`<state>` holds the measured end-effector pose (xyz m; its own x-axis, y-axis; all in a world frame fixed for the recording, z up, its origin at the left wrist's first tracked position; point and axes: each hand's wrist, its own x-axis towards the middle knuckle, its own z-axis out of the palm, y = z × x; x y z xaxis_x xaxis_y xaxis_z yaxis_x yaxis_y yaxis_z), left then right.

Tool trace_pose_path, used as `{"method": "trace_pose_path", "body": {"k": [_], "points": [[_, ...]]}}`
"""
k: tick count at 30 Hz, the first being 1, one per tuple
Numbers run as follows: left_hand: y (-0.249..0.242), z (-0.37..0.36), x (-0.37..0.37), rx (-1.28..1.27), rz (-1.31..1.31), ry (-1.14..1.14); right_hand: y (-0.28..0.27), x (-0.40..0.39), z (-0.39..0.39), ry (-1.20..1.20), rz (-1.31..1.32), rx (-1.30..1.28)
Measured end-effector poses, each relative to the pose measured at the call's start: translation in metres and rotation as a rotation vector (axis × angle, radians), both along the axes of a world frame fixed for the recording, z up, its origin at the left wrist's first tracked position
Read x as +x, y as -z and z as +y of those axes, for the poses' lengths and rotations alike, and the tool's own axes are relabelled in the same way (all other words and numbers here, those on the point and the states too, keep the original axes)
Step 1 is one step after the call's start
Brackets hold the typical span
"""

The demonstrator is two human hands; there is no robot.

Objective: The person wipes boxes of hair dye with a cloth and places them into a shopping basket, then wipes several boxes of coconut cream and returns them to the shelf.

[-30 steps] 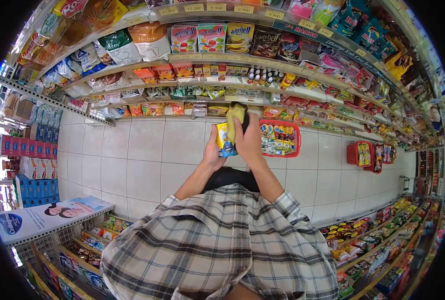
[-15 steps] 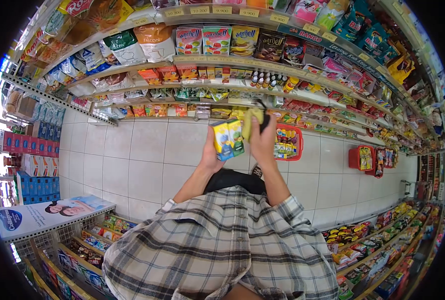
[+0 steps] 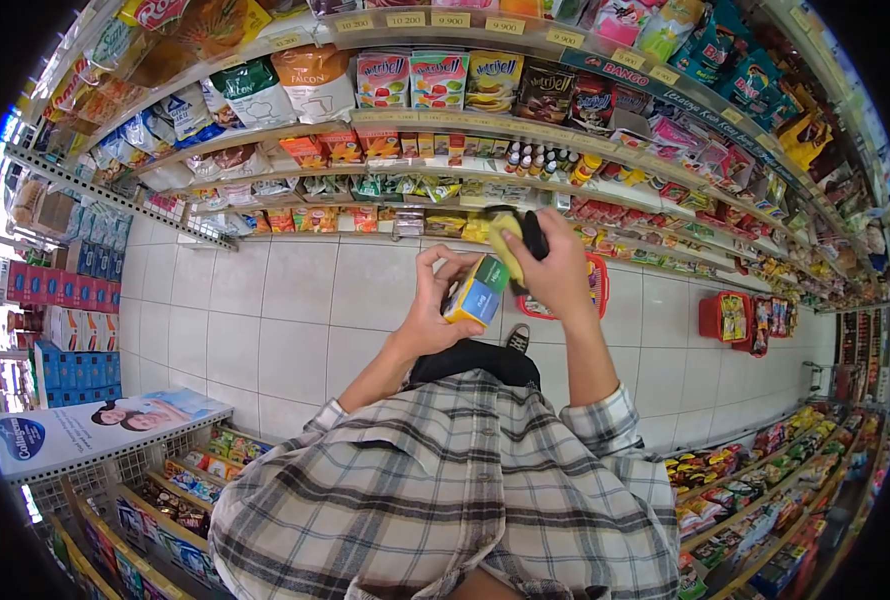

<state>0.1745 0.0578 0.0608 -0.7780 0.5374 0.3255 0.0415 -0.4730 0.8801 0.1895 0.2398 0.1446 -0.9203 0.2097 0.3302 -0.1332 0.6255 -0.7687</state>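
Fingers (image 3: 429, 262) of the left hand (image 3: 423, 324) grasp what appear to be two small boxes (image 3: 481, 298), held together above the lap, one end green and the other blue; the lettering is too small to read, and the hand covers much of their yellow side. Those of the right hand (image 3: 563, 272) are closed around one yellow cloth (image 3: 506, 232) with a black part (image 3: 535, 236) near the knuckles — its full shape is partly hidden by the grip. The cloth is just beside the green end, and whether the two touch cannot be told. Behind the right hand and wrist, one red basket (image 3: 602, 292) stands on the tiled floor (image 3: 290, 330), most of its contents covered. Well to the right are what look like two more baskets (image 3: 710, 317), overlapping, their packets hard to identify. One shoe (image 3: 518, 338) shows below the hands, its heel end out of sight behind the black trousers (image 3: 475, 362). On the shelving ahead, two Falcon bags (image 3: 312, 85), one green and one brown, stand left of two pink packets (image 3: 438, 82) and one yellow packet (image 3: 493, 82) — items on the lowest shelf (image 3: 430, 237) are small and indistinct.
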Motion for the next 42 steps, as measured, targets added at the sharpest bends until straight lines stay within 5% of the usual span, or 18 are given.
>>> {"method": "trace_pose_path", "body": {"k": [3, 7, 10, 16, 19, 21, 24, 28, 30, 38, 42], "points": [[-0.010, 0.007, 0.002, -0.005, -0.071, -0.086, 0.000, 0.002, 0.004, 0.079, 0.007, -0.135], [-0.020, 0.024, -0.015, 0.152, -0.641, -0.215, 0.010, 0.028, -0.020, 0.119, 0.351, -0.456], [-0.023, 0.025, -0.027, 0.284, -0.969, -0.053, 0.025, 0.039, -0.040, -0.033, 0.688, 0.058], [-0.053, 0.028, -0.018, 0.310, -1.041, -0.009, 0.056, 0.024, -0.035, 0.006, 0.687, 0.449], [-0.049, 0.026, -0.025, 0.374, -1.093, -0.091, 0.075, 0.024, -0.016, 0.061, 0.604, 0.409], [-0.039, 0.015, -0.031, 0.526, -1.055, 0.113, 0.077, 0.028, -0.005, 0.113, 0.538, 0.291], [-0.028, 0.008, -0.035, 0.625, -0.962, 0.315, 0.099, 0.021, 0.003, 0.256, 0.363, -0.367], [-0.016, 0.016, -0.030, 0.569, -0.960, 0.361, 0.055, 0.001, -0.014, 0.320, 0.226, -0.773], [-0.016, 0.025, -0.021, 0.522, -1.044, 0.231, 0.044, -0.002, -0.023, 0.263, 0.138, -0.624], [0.008, 0.025, -0.016, 0.409, -1.092, 0.159, 0.078, -0.002, -0.018, 0.167, -0.148, -0.682], [0.021, 0.030, -0.018, 0.311, -1.167, -0.050, 0.086, 0.010, -0.018, 0.163, -0.317, -0.657]]}}
